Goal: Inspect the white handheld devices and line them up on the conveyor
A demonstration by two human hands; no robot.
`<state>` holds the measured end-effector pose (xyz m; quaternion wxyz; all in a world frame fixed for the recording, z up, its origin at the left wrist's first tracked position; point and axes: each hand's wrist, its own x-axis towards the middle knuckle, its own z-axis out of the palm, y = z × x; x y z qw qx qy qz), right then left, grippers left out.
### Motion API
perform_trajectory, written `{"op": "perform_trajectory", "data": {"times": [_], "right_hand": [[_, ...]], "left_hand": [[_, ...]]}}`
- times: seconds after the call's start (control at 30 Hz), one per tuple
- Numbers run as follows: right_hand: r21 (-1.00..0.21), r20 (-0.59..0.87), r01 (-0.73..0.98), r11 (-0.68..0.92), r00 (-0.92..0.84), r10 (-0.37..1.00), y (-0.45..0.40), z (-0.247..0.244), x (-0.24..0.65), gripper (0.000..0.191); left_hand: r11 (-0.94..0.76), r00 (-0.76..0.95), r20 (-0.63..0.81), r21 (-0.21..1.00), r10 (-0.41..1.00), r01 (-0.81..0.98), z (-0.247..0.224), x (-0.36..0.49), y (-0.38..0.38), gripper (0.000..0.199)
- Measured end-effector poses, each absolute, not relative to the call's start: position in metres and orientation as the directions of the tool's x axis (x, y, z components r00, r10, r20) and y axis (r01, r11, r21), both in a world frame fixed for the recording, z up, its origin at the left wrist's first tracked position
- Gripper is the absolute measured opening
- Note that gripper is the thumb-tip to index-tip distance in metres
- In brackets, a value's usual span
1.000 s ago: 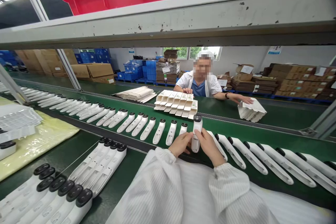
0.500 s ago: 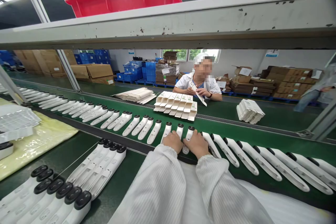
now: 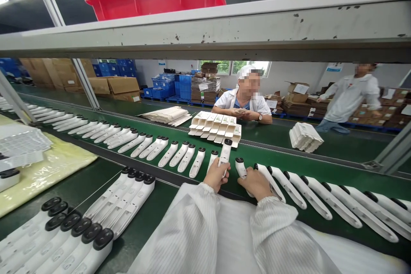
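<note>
My left hand [image 3: 217, 175] is closed around a white handheld device [image 3: 225, 152] with a black end cap, raised upright above the green conveyor belt. My right hand [image 3: 257, 183] grips the lower part of another white device [image 3: 240, 166], which rests on the belt with its black end pointing away from me. Part of that device is hidden under my fingers. Just left of my left hand, a similar device [image 3: 213, 158] lies partly covered. To the right of my right hand, a row of tilted devices [image 3: 293, 188] shows their hollow sides.
More white devices [image 3: 154, 147] line the green belt [image 3: 180, 132] leftward. Others are grouped on the near left surface [image 3: 105, 222] beside yellow sheeting [image 3: 64, 171]. Open white cartons [image 3: 215, 126] stand across, before a seated co-worker [image 3: 247, 98]. A shelf beam [image 3: 205, 36] crosses overhead.
My left hand has lifted a device upright off the belt. My right hand and the belt devices have shifted right. A second person has walked into view at back right.
</note>
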<state>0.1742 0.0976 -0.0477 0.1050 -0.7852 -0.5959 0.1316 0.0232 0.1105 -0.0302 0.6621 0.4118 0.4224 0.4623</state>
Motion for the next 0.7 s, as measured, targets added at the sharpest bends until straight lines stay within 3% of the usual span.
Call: {"op": "perform_trajectory", "data": {"times": [0.03, 0.1, 0.17, 0.23, 0.3, 0.37, 0.43, 0.5, 0.57, 0.63, 0.7], "right_hand": [[-0.393, -0.088, 0.873, -0.287, 0.275, 0.957, 0.097, -0.048, 0.177, 0.036], [-0.654, -0.09, 0.704, -0.277, 0.291, 0.952, 0.096, -0.048, 0.182, 0.031], [-0.915, -0.068, 0.376, -0.148, 0.216, 0.974, 0.094, -0.044, 0.182, 0.033], [-0.999, -0.001, 0.04, -0.006, 0.116, 0.993, 0.091, -0.039, 0.179, 0.043], [-0.992, 0.058, -0.104, 0.069, 0.106, 0.993, 0.09, -0.034, 0.176, 0.046], [-0.998, 0.062, 0.006, 0.063, 0.212, 0.975, 0.091, -0.034, 0.179, 0.044], [-0.929, 0.049, 0.361, -0.077, 0.328, 0.944, 0.092, -0.038, 0.188, 0.042], [-0.651, 0.046, 0.711, -0.265, 0.386, 0.921, 0.093, -0.044, 0.2, 0.035], [-0.416, 0.11, 0.849, -0.326, 0.403, 0.909, 0.092, -0.047, 0.209, 0.033], [-0.431, 0.254, 0.865, -0.255, 0.387, 0.886, 0.09, -0.043, 0.209, 0.039], [-0.613, 0.334, 0.788, -0.055, 0.321, 0.886, 0.09, -0.035, 0.201, 0.045]], "left_hand": [[0.26, 0.236, -0.189, 0.911, 0.953, -0.321, -0.03, 0.025, 0.109, 0.029], [0.305, 0.258, -0.213, 0.866, 0.942, -0.397, -0.03, 0.028, 0.106, 0.033], [0.345, 0.303, -0.228, 0.838, 0.925, -0.423, -0.031, 0.029, 0.105, 0.034], [0.372, 0.372, -0.215, 0.825, 0.903, -0.426, -0.033, 0.031, 0.105, 0.032], [0.39, 0.431, -0.194, 0.814, 0.881, -0.43, -0.035, 0.032, 0.104, 0.032], [0.4, 0.461, -0.182, 0.807, 0.869, -0.436, -0.035, 0.033, 0.103, 0.032], [0.408, 0.478, -0.18, 0.804, 0.86, -0.432, -0.035, 0.034, 0.101, 0.033], [0.415, 0.492, -0.18, 0.805, 0.852, -0.424, -0.034, 0.036, 0.1, 0.034], [0.415, 0.501, -0.174, 0.805, 0.848, -0.423, -0.034, 0.037, 0.098, 0.033], [0.417, 0.512, -0.163, 0.801, 0.843, -0.431, -0.034, 0.04, 0.096, 0.032], [0.416, 0.534, -0.142, 0.797, 0.834, -0.438, -0.034, 0.043, 0.095, 0.033]]}}
